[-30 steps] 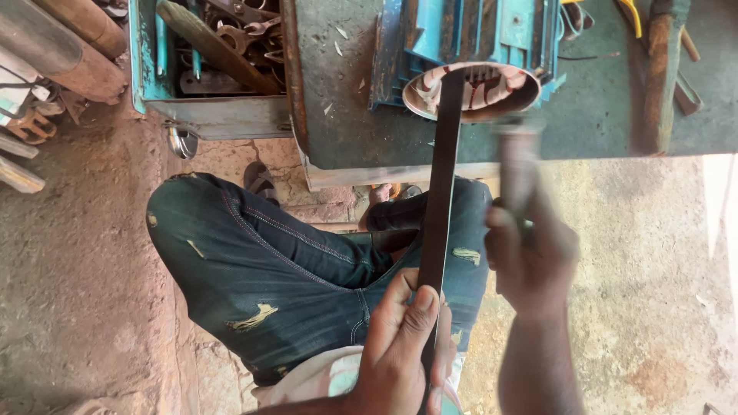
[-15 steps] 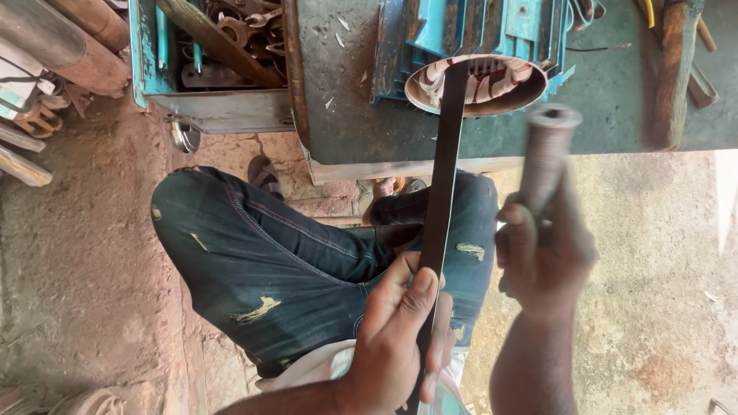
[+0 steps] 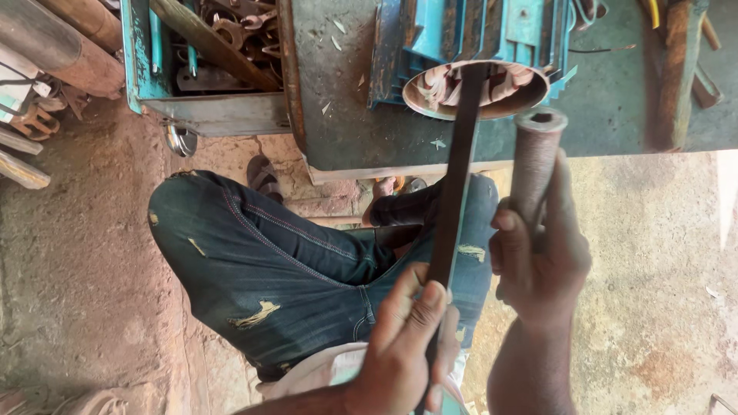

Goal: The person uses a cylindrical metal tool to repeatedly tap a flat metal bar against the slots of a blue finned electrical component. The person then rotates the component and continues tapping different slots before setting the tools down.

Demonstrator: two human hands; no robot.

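On the near edge of the worn green metal workbench (image 3: 346,115) sits a teal motor housing (image 3: 477,46). A long dark flat steel bar (image 3: 455,200) runs from its open mouth back to the left hand (image 3: 403,350), which is wrapped around the bar's near end. Just right of the bar, the right hand (image 3: 538,257) is clenched on an upright rusty pipe (image 3: 534,165).

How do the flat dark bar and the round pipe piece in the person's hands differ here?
The flat bar is long, thin and black; the pipe piece is short, round, hollow and rusty brown. The left hand grips the bar at its near end, and its far tip reaches into the motor housing. The right hand holds the pipe upright in the air, beside the bar. Both look like metal.
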